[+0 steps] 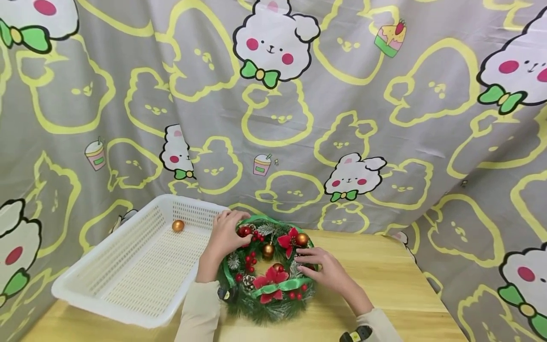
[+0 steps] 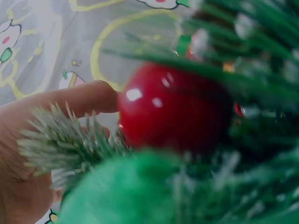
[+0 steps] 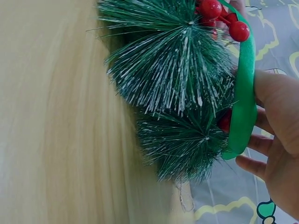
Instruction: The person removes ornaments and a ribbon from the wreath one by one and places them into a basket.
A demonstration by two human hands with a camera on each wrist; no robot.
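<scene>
Over on the left, a white plastic basket (image 1: pixel 149 270) is sitting at a slant by the left edge of the worktop (image 1: pixel 384 275), and a loose gold ball (image 1: pixel 178 225) is resting inside it, up near the basket's back left corner.

Next along, the left hand (image 1: pixel 224 235) is reaching over the back left part of a Christmas wreath (image 1: pixel 271 311). The left wrist cam is showing a fingertip touching a shiny red ball (image 2: pixel 173 107), but the greenery is hiding a lot, so honestly I can't tell if that hand is pinching the ball or just resting there.

The wreath itself is lying around the middle of the worktop, close to the back edge and well apart from the right one. It's wearing plenty: a pine cone (image 1: pixel 249 283) at the front left, a gold ornament (image 1: pixel 268 250) dangling at the back, a red flower (image 1: pixel 288 240) at the back right, plus a green bow (image 1: pixel 279 287) running across the front.

On the right side, the right hand (image 1: pixel 326 270) is touching the wreath with loose, fairly straight fingers, so its grip is looking released. In the right wrist cam, some fingertips are disappearing behind a green ribbon (image 3: pixel 245 93).

Behind the back edge, a grey cartoon curtain (image 1: pixel 205 57) is hanging.
</scene>
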